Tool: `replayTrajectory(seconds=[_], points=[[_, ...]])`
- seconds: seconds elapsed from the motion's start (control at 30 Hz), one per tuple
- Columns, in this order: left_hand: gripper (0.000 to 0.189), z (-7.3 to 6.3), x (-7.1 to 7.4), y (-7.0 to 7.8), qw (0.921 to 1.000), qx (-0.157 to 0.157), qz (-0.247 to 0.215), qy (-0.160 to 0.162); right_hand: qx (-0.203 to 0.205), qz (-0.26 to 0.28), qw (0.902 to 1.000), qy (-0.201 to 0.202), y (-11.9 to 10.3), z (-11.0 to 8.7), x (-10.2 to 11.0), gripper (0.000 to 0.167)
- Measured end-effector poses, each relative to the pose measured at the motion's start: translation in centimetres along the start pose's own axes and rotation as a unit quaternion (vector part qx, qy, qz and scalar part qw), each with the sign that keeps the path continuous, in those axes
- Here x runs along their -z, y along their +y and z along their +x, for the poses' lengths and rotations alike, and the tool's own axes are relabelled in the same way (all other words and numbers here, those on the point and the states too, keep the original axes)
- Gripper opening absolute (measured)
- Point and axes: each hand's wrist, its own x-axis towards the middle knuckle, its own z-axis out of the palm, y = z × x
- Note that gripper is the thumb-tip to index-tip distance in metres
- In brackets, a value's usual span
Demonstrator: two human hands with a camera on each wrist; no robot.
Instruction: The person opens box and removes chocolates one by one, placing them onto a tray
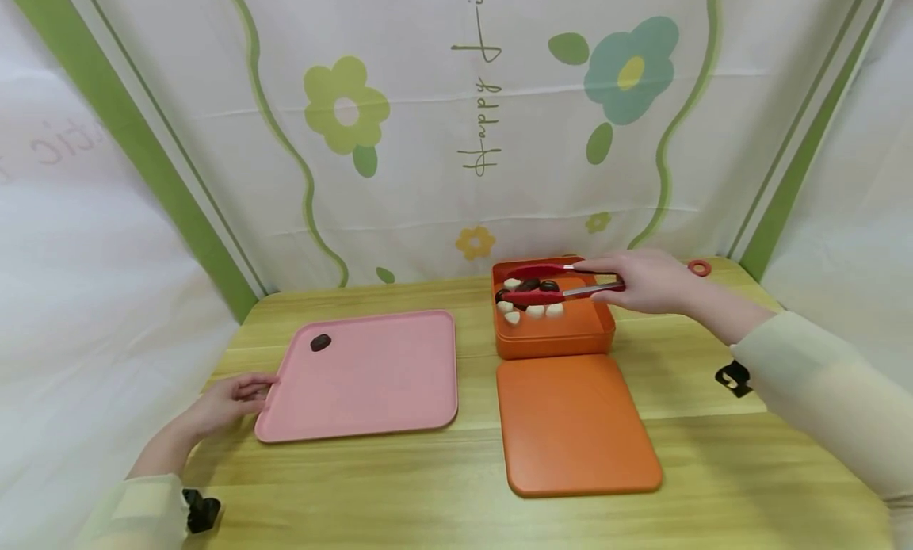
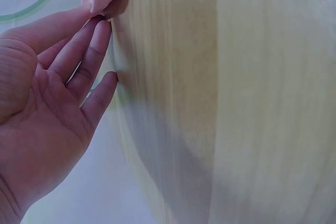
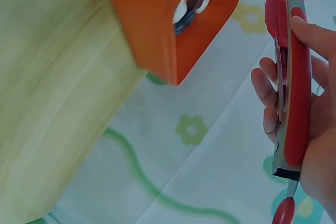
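Note:
My right hand (image 1: 652, 280) grips a pair of red-tipped tongs (image 3: 296, 87) over the orange box (image 1: 556, 344). The arms of the tongs stand somewhat apart, with nothing between the tips. Inside the box lie several white pieces (image 1: 535, 311) and dark brown pieces (image 1: 548, 286) that look like chocolates, partly hidden by the tongs. At the left edge of the pink tray (image 1: 371, 383), my left hand (image 1: 224, 406) pinches the rim, thumb above and fingertips low against it. One dark brown piece (image 1: 321, 342) sits near the tray's far left corner.
An orange lid (image 1: 579, 427) lies flat on the wooden table (image 1: 371, 486), just in front of the box. Behind the table hangs a white curtain (image 1: 421, 138) printed with flowers, and similar cloth closes off both sides.

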Motion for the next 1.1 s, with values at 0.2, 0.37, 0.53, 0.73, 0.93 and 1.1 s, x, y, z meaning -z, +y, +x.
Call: replayTrajectory(seconds=[0.2,0.37,0.53,0.73,0.93,1.1], points=[[0.050,0.1,0.1,-0.1,0.9999,0.014,0.000,0.005,0.009,-0.013,0.9999,0.004,1.3,-1.3,-0.3,0.050],[0.050,0.1,0.1,-0.1,0.9999,0.013,-0.005,0.001,0.002,-0.038,0.9991,-0.019,1.8,-1.6,-1.1,0.052],[0.051,0.0,0.0,-0.2,0.9998,0.006,-0.021,-0.002,0.011,-0.056,0.9978,-0.033,1.9,-1.2,-1.9,0.050],[0.051,0.1,0.0,-0.5,0.9997,-0.004,-0.023,-0.004,0.013,-0.065,0.9969,-0.043,2.1,-0.8,-2.3,0.047],[0.049,-0.1,0.0,-0.3,0.9999,-0.011,-0.008,-0.003,0.006,-0.071,0.9955,-0.063,1.8,-0.1,-2.5,0.046],[0.048,0.0,0.0,-0.3,0.9999,-0.004,-0.011,0.001,-0.003,-0.069,0.9946,-0.078,1.6,0.1,-2.7,0.050]])
